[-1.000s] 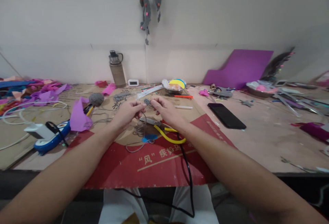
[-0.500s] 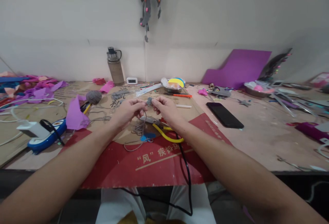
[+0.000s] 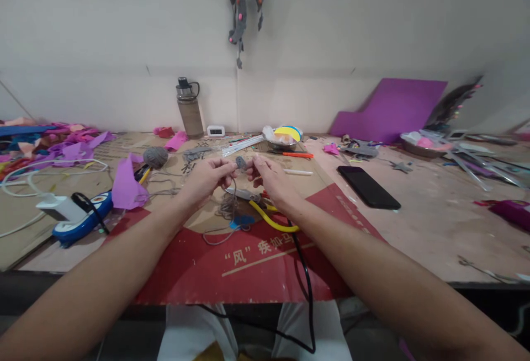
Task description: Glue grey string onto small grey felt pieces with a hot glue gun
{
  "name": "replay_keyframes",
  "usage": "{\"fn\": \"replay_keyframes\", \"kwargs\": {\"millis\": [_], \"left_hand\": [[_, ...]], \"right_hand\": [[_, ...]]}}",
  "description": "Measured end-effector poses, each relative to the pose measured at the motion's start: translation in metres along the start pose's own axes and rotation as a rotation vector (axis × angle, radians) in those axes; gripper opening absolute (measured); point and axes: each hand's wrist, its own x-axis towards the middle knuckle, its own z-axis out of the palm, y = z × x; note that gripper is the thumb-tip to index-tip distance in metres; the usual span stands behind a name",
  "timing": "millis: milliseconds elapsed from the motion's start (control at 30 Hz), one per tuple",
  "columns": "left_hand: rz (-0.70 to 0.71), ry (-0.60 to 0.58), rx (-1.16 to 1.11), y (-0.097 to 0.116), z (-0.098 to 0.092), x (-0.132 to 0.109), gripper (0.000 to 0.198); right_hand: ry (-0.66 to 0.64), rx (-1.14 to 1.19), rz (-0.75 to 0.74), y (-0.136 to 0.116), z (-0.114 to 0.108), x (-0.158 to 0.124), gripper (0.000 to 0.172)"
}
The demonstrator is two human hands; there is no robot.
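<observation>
My left hand (image 3: 209, 180) pinches a small grey fuzzy piece (image 3: 240, 162) between thumb and fingertips, above the cardboard. From it a strand of grey yarn (image 3: 235, 185) hangs down to a loose tangle of yarn (image 3: 226, 206). At the piece's right edge my right hand (image 3: 271, 180) has its thumb and fingers closed together; whatever they pinch is hidden or too small to name. Beneath my hands lie yellow-handled pliers (image 3: 273, 223), partly covered by the right wrist, and a blue scrap (image 3: 242, 222).
Red-printed cardboard (image 3: 186, 272) covers the table front, crossed by a black cable (image 3: 306, 278). A phone (image 3: 368, 187) lies at right. Leftward are a grey yarn ball (image 3: 155, 157), purple felt (image 3: 129, 184) and a blue power strip (image 3: 83, 226). A bottle (image 3: 190, 110) stands behind.
The view has shifted slightly left, so things sit a little further right. My right fingertips have moved slightly away from the grey piece, which stays in my left hand.
</observation>
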Motion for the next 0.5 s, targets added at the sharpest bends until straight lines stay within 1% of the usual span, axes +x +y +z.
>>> {"fn": "replay_keyframes", "kwargs": {"millis": [67,200,367,500], "left_hand": [[-0.004,0.005,-0.004,0.0004,-0.0001,-0.0003,0.025],[-0.014,-0.001,0.05,-0.0008,0.0003,-0.0003,0.027],[-0.002,-0.042,0.153,-0.0035,-0.0009,0.002,0.028],[-0.004,-0.055,0.129,-0.0033,-0.0013,0.0026,0.026]], "right_hand": [[-0.004,0.007,0.0,0.0008,-0.0006,0.0011,0.046],[-0.031,0.013,-0.005,0.0004,-0.0002,0.0007,0.041],[-0.064,-0.06,-0.032,0.0002,0.0012,-0.0006,0.028],[-0.044,-0.095,-0.046,0.0005,0.0009,-0.0005,0.02]]}}
